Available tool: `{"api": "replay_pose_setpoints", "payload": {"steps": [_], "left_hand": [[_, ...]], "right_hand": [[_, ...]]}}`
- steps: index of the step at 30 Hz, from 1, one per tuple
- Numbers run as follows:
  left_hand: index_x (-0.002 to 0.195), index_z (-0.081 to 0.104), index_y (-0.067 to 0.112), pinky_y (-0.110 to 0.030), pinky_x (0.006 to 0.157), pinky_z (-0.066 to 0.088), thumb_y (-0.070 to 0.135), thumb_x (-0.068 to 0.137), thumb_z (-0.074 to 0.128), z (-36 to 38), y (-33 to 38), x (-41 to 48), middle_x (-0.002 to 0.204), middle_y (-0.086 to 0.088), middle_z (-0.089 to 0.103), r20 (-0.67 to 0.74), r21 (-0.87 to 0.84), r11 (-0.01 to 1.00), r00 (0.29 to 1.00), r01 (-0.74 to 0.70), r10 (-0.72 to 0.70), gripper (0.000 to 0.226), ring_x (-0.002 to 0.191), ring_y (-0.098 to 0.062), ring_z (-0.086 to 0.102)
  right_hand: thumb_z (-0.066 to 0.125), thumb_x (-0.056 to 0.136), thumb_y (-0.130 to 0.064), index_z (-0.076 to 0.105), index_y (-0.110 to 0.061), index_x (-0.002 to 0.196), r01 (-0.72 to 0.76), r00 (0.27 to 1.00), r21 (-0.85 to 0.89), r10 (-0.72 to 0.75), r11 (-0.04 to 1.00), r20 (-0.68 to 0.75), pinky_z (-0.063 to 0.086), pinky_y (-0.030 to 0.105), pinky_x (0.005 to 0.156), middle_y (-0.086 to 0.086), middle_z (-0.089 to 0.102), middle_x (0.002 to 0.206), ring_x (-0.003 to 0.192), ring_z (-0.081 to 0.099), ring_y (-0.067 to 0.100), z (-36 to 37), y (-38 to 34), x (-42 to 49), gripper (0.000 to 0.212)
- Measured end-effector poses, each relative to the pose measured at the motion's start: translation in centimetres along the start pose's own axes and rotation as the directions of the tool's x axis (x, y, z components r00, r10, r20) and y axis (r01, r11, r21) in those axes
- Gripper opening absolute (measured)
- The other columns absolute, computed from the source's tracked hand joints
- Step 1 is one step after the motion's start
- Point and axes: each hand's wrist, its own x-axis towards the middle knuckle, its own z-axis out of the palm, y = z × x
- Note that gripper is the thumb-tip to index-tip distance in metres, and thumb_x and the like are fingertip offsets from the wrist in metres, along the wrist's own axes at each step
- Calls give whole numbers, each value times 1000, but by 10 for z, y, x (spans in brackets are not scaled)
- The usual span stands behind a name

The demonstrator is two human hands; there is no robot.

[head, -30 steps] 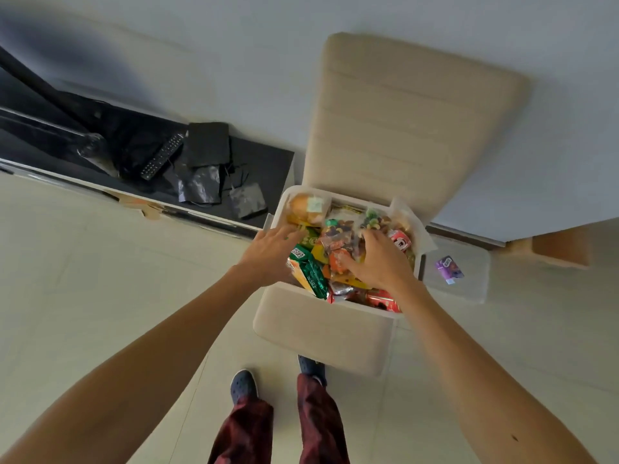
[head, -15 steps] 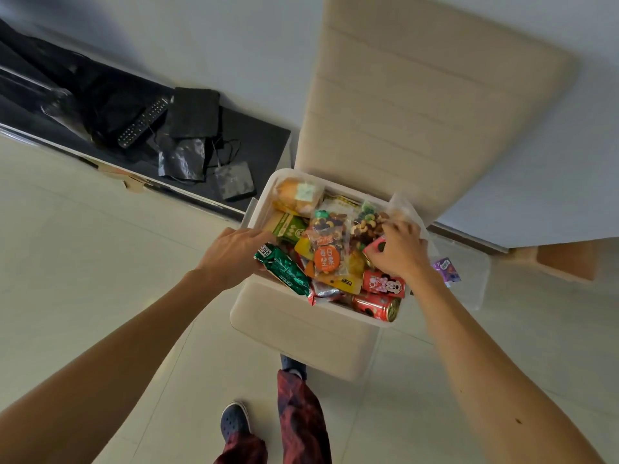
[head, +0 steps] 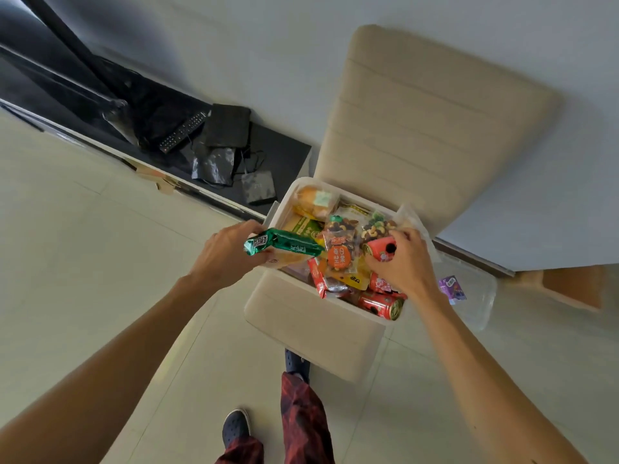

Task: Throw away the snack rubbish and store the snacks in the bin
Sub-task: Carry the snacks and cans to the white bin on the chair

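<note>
A white bin [head: 284, 209] full of snacks sits on the seat of a beige chair [head: 432, 128]. My left hand [head: 227, 254] grips a green snack packet [head: 284, 246] at the bin's left edge, lifted partly over the rim. My right hand [head: 402, 262] curls round a small red can [head: 380, 249] among the snacks. Inside the bin lie a bread pack [head: 315, 202], nut bags [head: 341, 252] and another red can [head: 382, 304] at the near rim.
A clear lid [head: 479, 296] with a purple packet [head: 452, 289] on it lies on the floor right of the chair. A black low stand [head: 281, 155] with a remote [head: 182, 132] and black boxes runs along the wall at left. My feet stand just before the chair.
My left hand has lifted the green packet up and over the bin's left rim. My right hand has closed on the small red can at the bin's right side.
</note>
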Motion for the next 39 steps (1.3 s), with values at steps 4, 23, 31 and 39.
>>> {"api": "replay_pose_setpoints", "payload": {"steps": [4,23,31,39], "left_hand": [[112,62,25,-23,67,51,37,84,77,-49,-1,-54,100,14,65,-180,-205,974,975,95,-133,34,92,-9,63],[108,71,25,-20,62,58,51,72,82,-153,-211,-598,95,10,73,-637,-547,786,466,288,-614,46,78,-3,70],[103,72,33,-34,65,60,56,69,82,-118,-308,-866,90,21,71,-653,-663,617,75,425,-754,43,72,3,68],[104,73,32,-18,61,54,71,63,73,-104,-398,-1033,87,16,73,-613,-743,473,-199,473,-765,57,72,6,66]], "right_hand": [[68,81,-61,56,-19,130,111,994,83,-110,990,-23,47,45,102,1,53,136,124,50,19,-32,-63,-31,66],[84,78,-23,60,-36,117,502,428,618,-795,605,430,55,21,79,-16,68,109,104,62,9,99,-474,-407,47],[86,75,-34,59,-31,125,711,64,592,-874,379,482,50,24,87,-12,62,123,116,54,6,245,-594,-610,57],[88,72,-32,61,-25,120,753,-205,644,-882,134,424,55,23,78,-11,65,112,102,60,5,375,-722,-772,56]]}}
